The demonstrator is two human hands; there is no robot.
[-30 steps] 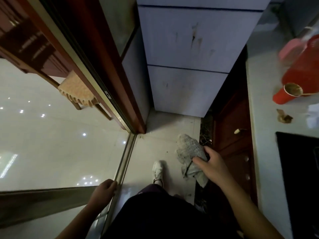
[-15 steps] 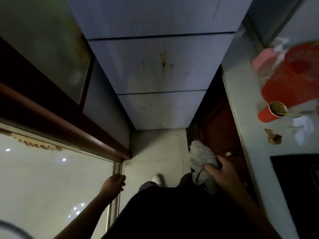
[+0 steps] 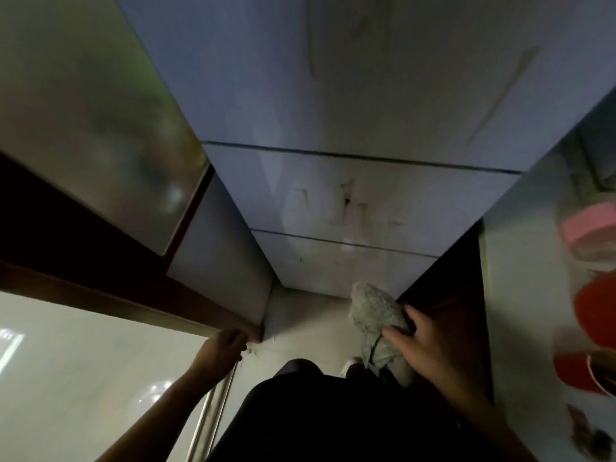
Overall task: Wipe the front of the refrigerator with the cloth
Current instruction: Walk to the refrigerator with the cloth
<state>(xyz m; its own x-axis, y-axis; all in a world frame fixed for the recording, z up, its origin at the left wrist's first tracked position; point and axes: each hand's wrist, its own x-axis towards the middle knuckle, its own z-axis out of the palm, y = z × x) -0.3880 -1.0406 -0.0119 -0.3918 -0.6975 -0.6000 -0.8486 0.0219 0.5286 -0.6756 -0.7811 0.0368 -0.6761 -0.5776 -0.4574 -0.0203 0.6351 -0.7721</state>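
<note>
The pale grey refrigerator (image 3: 383, 105) fills the upper middle of the head view, its front split by two dark seams, with brown stains on the middle panel. My right hand (image 3: 420, 345) grips a crumpled grey cloth (image 3: 375, 311) low down, in front of the fridge's bottom right corner; whether it touches the fridge is unclear. My left hand (image 3: 221, 348) hangs at lower left with its fingers curled, next to the metal track of a sliding glass door (image 3: 83, 378). It holds nothing.
A white counter (image 3: 520, 295) runs along the right with red containers (image 3: 596, 315), a pink object (image 3: 590, 228) and small brown scraps. Dark wooden cabinet fronts (image 3: 446, 305) stand below it. A wooden door frame (image 3: 100, 295) and frosted glass sit left. My dark trousers and shoe cover the floor below.
The view has tilted up and come closer to the refrigerator, which now fills more of the frame. My right hand has lifted the cloth towards its lower front; my left hand stays by the door track.
</note>
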